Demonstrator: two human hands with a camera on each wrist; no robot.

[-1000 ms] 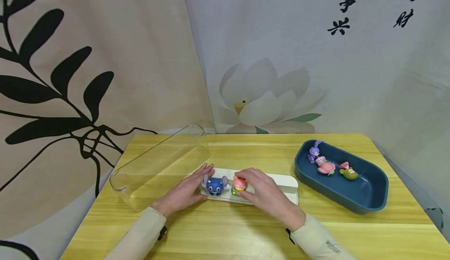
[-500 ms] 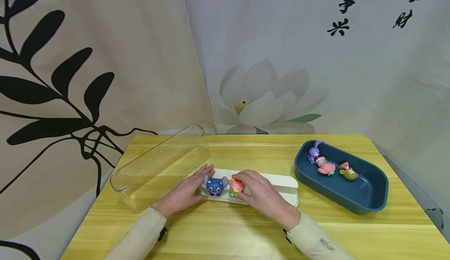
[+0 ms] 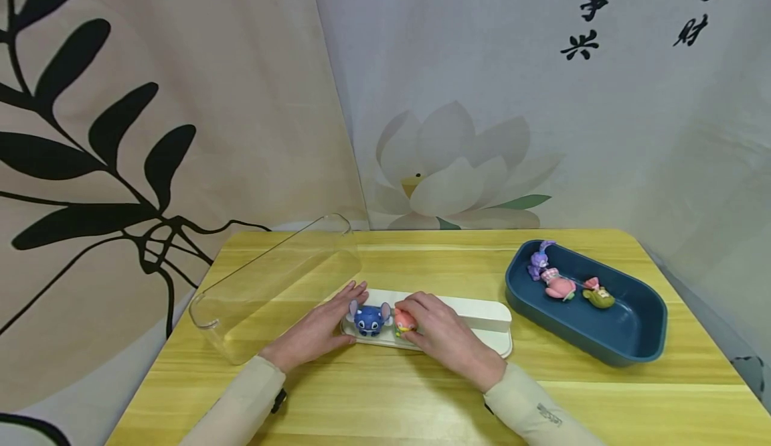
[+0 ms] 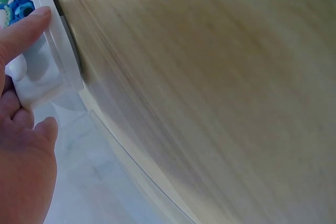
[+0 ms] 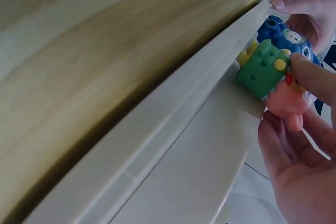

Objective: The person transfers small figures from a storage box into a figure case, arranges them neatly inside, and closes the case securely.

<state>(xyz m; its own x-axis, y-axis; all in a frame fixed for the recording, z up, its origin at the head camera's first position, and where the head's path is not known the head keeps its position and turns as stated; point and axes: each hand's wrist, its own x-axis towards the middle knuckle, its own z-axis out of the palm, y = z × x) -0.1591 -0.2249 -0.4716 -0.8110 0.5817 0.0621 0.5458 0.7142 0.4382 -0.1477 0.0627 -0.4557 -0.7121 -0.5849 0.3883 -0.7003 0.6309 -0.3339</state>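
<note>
A pink-headed figurine stands on a long white stepped base. My right hand pinches this figurine by the head between thumb and fingers; its green body shows in the right wrist view. Just left of it, on the same lower step, a blue big-eared figurine faces me. My left hand grips the base's left end. In the left wrist view its thumb presses on the front rim, while other fingers curl at the end.
At the back left, a clear plastic cover lies on the wooden table. A dark blue tray sits at the right, holding a purple figurine, a pink one and a green one.
My right hand has moved slightly left with the pink-headed figurine, bringing it close beside the blue one. The left hand stays in place on the base.
</note>
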